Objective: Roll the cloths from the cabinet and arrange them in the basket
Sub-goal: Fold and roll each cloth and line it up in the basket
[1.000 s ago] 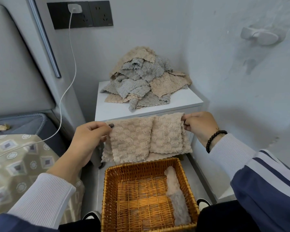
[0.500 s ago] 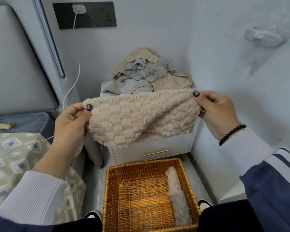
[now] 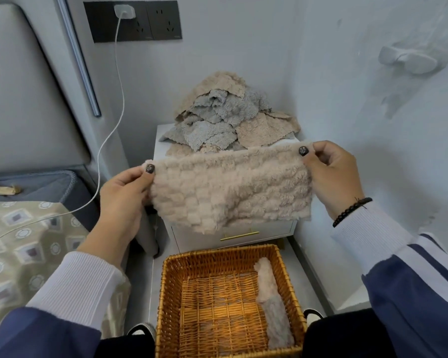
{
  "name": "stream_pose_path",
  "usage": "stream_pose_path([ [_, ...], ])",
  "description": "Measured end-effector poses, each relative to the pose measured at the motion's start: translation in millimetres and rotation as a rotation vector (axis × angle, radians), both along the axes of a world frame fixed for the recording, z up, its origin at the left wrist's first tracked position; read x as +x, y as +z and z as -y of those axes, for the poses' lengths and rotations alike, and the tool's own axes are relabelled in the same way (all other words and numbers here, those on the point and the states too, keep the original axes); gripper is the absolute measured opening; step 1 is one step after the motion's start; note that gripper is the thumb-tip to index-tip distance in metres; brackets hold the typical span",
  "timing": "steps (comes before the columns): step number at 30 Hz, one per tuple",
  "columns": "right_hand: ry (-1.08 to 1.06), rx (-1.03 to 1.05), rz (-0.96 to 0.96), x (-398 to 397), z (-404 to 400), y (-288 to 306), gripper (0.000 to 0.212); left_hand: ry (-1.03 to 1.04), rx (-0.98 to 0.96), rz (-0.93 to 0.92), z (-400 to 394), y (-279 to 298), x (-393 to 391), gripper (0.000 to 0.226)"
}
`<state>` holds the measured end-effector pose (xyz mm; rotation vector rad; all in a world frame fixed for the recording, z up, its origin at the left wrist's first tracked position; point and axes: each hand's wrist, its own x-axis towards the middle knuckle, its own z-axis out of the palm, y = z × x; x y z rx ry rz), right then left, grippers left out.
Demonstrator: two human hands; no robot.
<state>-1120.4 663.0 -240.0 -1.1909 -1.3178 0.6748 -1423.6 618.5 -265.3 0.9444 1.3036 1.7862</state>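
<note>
A fluffy beige cloth [image 3: 228, 188], folded over, is stretched in the air in front of the white cabinet [image 3: 233, 235]. My left hand [image 3: 124, 192] pinches its upper left corner and my right hand [image 3: 331, 174] pinches its upper right corner. Behind it, a heap of beige and grey cloths [image 3: 228, 117] lies on the cabinet top. Below, a wicker basket [image 3: 171, 301] stands on the floor with one rolled cloth [image 3: 272, 303] along its right side.
A bed with a patterned cover [image 3: 23, 244] is at the left, with a white charging cable [image 3: 109, 135] running down from the wall socket [image 3: 132, 20]. The wall at the right carries a white hook [image 3: 411, 60]. My shoes [image 3: 142, 329] flank the basket.
Both hands lifted the cloth from just above the basket to cabinet height and pulled it out wide and flat between them.
</note>
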Motion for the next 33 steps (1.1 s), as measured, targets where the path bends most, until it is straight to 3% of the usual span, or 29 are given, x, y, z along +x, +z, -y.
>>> stream_pose_path([
  [6, -0.118, 0.179, -0.066, -1, -1, 16, 0.011, -0.015, 0.221, -0.044, -1, 26, -3, 0.009],
  [8, -0.119, 0.221, -0.027, -4, -2, 18, 0.014, -0.024, 0.190, -0.114, -2, 28, -1, 0.014],
  [12, 0.006, 0.069, -0.052, -15, -7, 12, 0.017, 0.021, 0.123, -0.134, -8, 25, 11, 0.014],
  [16, 0.018, -0.014, -0.164, -10, -15, 12, 0.012, 0.089, 0.027, -0.020, -13, 27, 10, 0.016],
  [21, 0.021, -0.190, -0.434, -5, -23, 8, 0.037, -0.074, -0.071, 0.110, -13, 24, 9, 0.010],
  [23, 0.044, -0.264, -0.525, -3, -26, 9, 0.032, -0.126, -0.032, 0.122, -11, 24, 10, 0.013],
  [28, -0.020, -0.441, -0.303, -1, -33, 2, 0.025, -0.247, -0.105, 0.037, -12, 19, 3, 0.046],
  [33, -0.053, -0.463, -0.150, 0, -38, -5, 0.014, -0.255, -0.208, -0.017, -12, 14, 1, 0.035],
])
